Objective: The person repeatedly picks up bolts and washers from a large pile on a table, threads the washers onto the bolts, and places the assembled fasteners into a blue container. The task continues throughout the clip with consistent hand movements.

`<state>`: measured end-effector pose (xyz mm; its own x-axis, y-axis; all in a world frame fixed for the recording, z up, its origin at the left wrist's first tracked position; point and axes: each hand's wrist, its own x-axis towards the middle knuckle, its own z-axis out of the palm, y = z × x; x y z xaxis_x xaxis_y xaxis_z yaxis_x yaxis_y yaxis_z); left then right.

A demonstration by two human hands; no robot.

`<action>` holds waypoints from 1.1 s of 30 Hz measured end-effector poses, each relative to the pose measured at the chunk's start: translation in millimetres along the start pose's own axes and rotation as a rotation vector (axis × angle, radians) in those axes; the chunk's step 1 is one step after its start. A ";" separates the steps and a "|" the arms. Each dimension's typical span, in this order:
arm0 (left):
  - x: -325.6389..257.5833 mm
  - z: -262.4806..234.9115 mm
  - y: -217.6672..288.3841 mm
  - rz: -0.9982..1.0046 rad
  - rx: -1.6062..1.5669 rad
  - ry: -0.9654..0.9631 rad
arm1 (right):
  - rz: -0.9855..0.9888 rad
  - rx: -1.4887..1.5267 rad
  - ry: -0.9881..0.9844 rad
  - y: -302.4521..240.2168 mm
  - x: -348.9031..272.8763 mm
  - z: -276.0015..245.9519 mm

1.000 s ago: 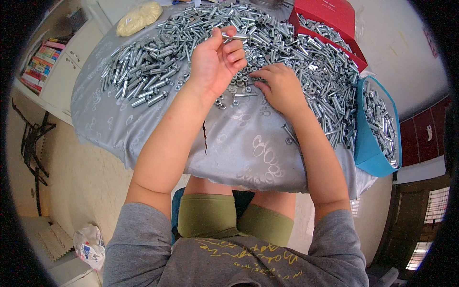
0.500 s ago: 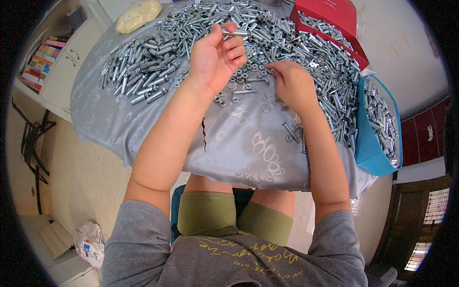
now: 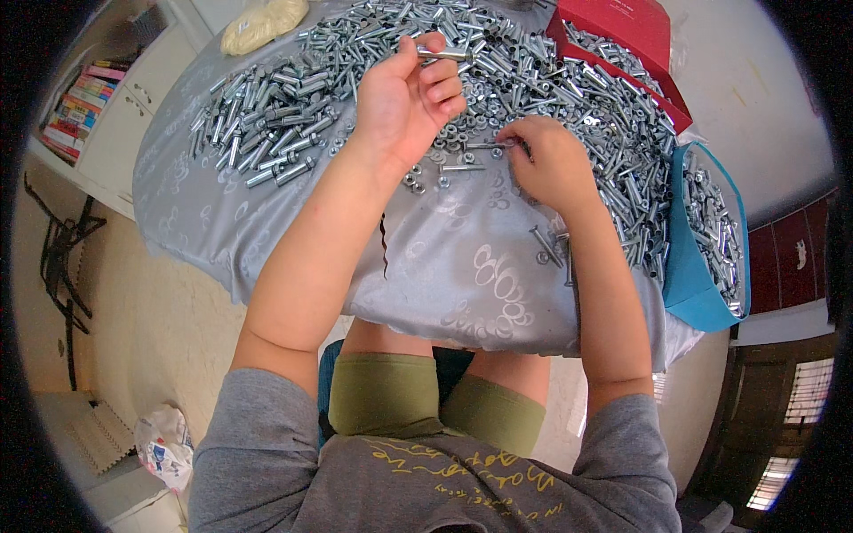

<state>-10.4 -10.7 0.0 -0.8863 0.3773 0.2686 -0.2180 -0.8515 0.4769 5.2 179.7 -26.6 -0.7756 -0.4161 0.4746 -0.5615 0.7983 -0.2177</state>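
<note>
My left hand (image 3: 413, 93) is raised over the pile, palm turned up. Between its thumb and index finger it pinches a shiny metal sleeve (image 3: 449, 54) that points right; the other fingers are curled. Lower and to the right, my right hand (image 3: 553, 164) is bent down at the pile's near edge, thumb and index finger drawn together. What lies between those fingertips, if anything, is too small to make out. Beside them a bolt (image 3: 484, 146) lies on the cloth. Another bolt (image 3: 462, 168) and several loose nuts (image 3: 443, 182) lie nearer to me.
A big heap of bolts and sleeves (image 3: 613, 169) spreads over the grey tablecloth (image 3: 426, 275). Thicker sleeved bolts (image 3: 267, 124) are gathered at left. A red box (image 3: 680, 102) and a blue fabric bin (image 3: 689, 293), both holding hardware, stand right. A yellowish bag (image 3: 264, 25) lies far left.
My right hand has shifted slightly nearer to me, from the loose nuts to beside the lying bolt. My left hand keeps the sleeve in nearly the same place. The view has shifted slightly.
</note>
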 end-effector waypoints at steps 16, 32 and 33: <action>-1.7 5.5 1.7 -0.056 -0.031 -0.086 | -0.122 0.054 -0.076 -20.5 1.3 7.2; -3.7 12.1 -3.8 -0.216 0.022 -0.329 | -0.014 0.136 -0.184 -27.9 -2.2 5.3; -4.2 12.6 -4.2 -0.219 -0.001 -0.332 | -0.014 0.145 -0.175 -28.0 -2.2 7.2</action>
<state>-0.5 -4.2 7.3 -0.6387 0.6471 0.4164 -0.3880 -0.7381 0.5520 20.5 155.2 -27.6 -0.7984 -0.5064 0.3258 -0.5986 0.7262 -0.3381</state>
